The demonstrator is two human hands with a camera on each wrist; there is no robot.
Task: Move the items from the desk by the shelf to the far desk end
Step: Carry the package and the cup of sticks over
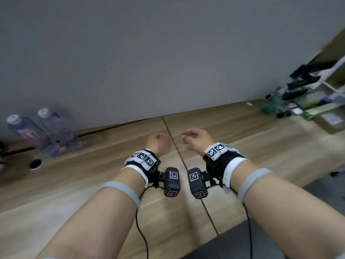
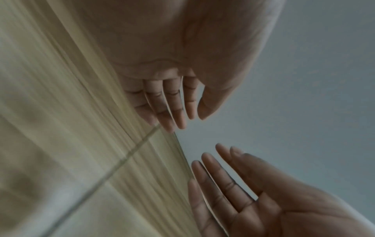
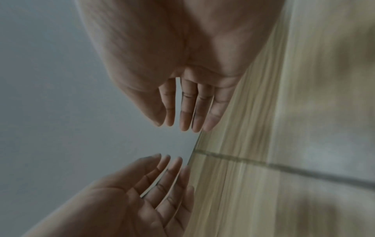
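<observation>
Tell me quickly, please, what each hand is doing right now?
Left hand: open, fingers relaxed, holding nothing.
Right hand: open, fingers relaxed, holding nothing.

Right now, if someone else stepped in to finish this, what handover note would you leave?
Left hand: open, holds nothing, over the desk near its seam.
Right hand: open, also holds nothing.
Two bottles stand at the desk's left end by the wall.
A blurred pile of items still sits at the right end beside the shelf.
Done: possibly the bottles. Left: carry the pile across.
</observation>
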